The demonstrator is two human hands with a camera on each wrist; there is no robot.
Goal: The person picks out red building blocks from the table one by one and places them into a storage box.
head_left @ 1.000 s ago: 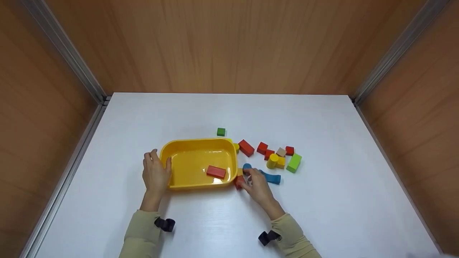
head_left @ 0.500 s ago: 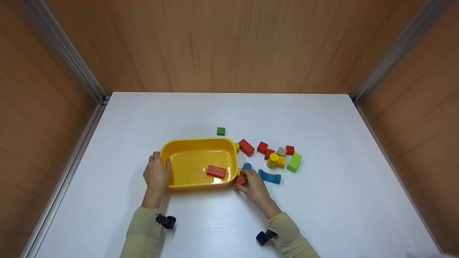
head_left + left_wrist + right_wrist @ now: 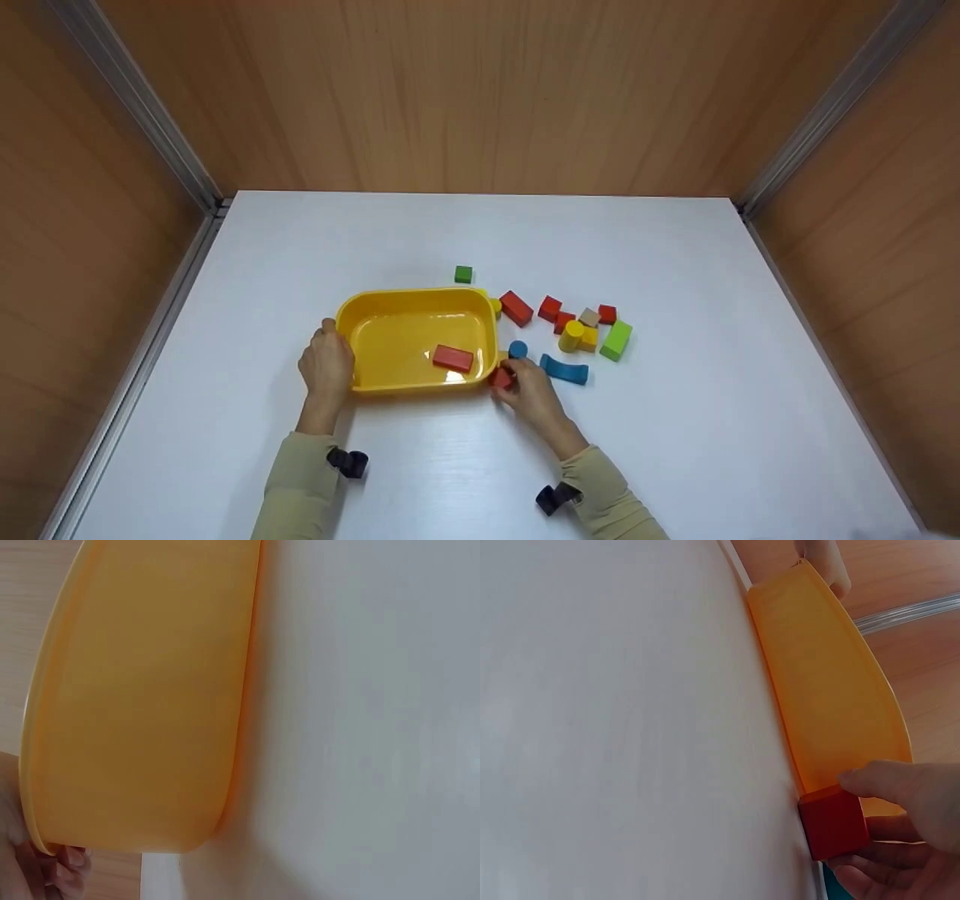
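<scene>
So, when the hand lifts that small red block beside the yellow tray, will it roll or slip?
The red block has flat faces, so it likely will not roll. It looks stiff and probably light. The right hand pinches it between the fingertips, so slipping seems unlikely.

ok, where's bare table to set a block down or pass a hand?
Bare: the far strip behind the green cube, the left margin beyond the left hand, the whole right side past the lime block, and the near edge between the sleeves. Crowded: right of the yellow tray, where the right hand pinches a red block.
</scene>
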